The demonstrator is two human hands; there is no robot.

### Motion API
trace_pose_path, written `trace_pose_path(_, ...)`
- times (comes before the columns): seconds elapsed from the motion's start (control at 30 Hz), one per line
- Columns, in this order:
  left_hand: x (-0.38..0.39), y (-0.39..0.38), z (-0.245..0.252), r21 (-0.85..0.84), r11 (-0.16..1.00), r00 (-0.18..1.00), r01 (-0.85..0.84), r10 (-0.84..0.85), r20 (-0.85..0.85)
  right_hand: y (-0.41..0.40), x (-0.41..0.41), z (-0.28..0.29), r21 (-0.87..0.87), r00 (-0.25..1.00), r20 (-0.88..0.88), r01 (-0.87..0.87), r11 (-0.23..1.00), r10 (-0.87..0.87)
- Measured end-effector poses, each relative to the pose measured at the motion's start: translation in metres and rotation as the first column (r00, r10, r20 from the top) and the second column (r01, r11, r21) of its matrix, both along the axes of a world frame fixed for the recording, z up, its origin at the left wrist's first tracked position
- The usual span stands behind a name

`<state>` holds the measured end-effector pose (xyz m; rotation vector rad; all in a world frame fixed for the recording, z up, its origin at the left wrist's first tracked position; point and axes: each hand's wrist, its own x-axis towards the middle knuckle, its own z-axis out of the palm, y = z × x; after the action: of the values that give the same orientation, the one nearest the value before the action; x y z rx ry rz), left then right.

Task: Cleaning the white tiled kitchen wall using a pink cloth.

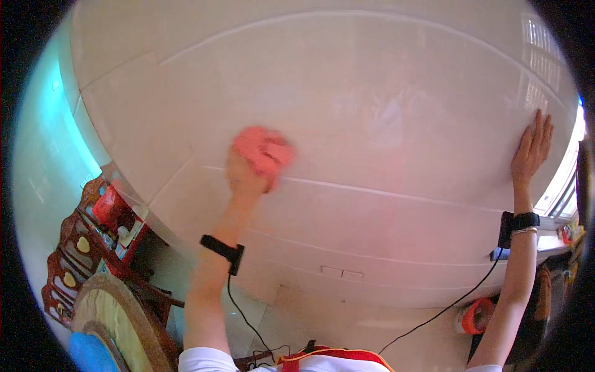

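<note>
A crumpled pink cloth [267, 151] is gripped in my left hand [246, 172], up against a glossy beige tiled wall [353, 139]. Both the cloth and the hand are blurred. Far to the right, my right hand [532, 149] lies on the same wall with its fingers stretched upward and no object in it. Each wrist wears a black strap with a small device and a black cable. Pale lines cross the wall above and below the cloth.
Lower left stand a carved dark wooden chair [69, 255], a round table [111, 316] and a red bag [109, 204]. A wall socket plate [342, 273] sits low. A red bucket-like container [479, 316] is lower right, below a bright window [565, 181].
</note>
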<state>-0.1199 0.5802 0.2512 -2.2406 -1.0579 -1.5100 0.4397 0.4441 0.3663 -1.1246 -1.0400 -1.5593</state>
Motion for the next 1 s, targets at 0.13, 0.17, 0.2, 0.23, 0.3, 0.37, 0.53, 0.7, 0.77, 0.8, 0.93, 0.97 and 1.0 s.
trace_pose_path(0.13,-0.095,0.001,-0.002,-0.069,0.993,0.944,-0.097,0.114,0.31,0.0,-0.008,0.006,-0.027,0.998,0.033,-0.048,0.999,0.049)
trace_pose_path(0.17,-0.119,0.002,-0.004,-0.061,0.982,0.923,-0.181,0.191,0.333,0.002,-0.012,0.006,-0.01,0.997,0.036,-0.066,0.998,0.066)
trace_pose_path(0.2,-0.116,-0.002,0.001,-0.061,0.966,0.898,-0.25,0.255,0.358,0.002,-0.01,0.004,-0.001,0.997,0.043,-0.07,0.998,0.07)
trace_pose_path(0.23,-0.108,-0.004,0.003,-0.065,0.967,0.9,-0.247,0.254,0.353,0.002,-0.008,0.003,-0.005,0.997,0.039,-0.066,0.998,0.066)
trace_pose_path(0.3,-0.079,-0.01,0.006,-0.11,0.918,0.819,-0.382,0.391,0.419,0.003,-0.005,0.002,0.0,0.999,0.012,-0.045,0.999,0.045)
trace_pose_path(0.37,-0.057,0.005,-0.015,-0.11,0.986,0.82,-0.122,0.163,0.548,0.004,-0.01,0.005,0.012,0.999,0.008,-0.052,0.999,0.052)
trace_pose_path(0.53,0.12,-0.068,0.017,0.202,0.976,0.994,-0.078,0.09,-0.054,-0.002,-0.004,0.005,-0.005,0.999,-0.009,-0.033,0.999,0.033)
trace_pose_path(0.7,0.114,-0.062,0.013,0.475,0.88,0.889,0.011,0.209,-0.407,0.003,-0.004,0.002,-0.015,0.999,-0.033,0.008,1.0,-0.008)
trace_pose_path(0.77,0.086,-0.05,0.018,0.37,0.91,0.94,-0.185,0.274,-0.205,0.0,-0.012,0.001,-0.009,1.0,-0.03,0.003,1.0,-0.003)
trace_pose_path(0.8,0.072,-0.043,0.019,0.352,0.905,0.941,-0.238,0.305,-0.146,-0.002,-0.012,0.001,-0.016,1.0,-0.027,0.003,1.0,-0.004)
trace_pose_path(0.93,-0.029,0.0,0.028,0.158,0.943,0.956,-0.292,0.295,0.006,-0.006,-0.003,0.002,-0.007,1.0,-0.002,0.021,1.0,-0.021)
trace_pose_path(0.97,-0.048,0.0,0.03,0.14,0.935,0.945,-0.326,0.322,0.054,-0.004,-0.001,0.0,-0.011,1.0,0.003,0.023,1.0,-0.023)
trace_pose_path(1.0,-0.065,0.0,0.032,0.123,0.926,0.932,-0.357,0.346,0.102,-0.003,0.001,0.0,-0.012,1.0,0.009,0.028,1.0,-0.028)
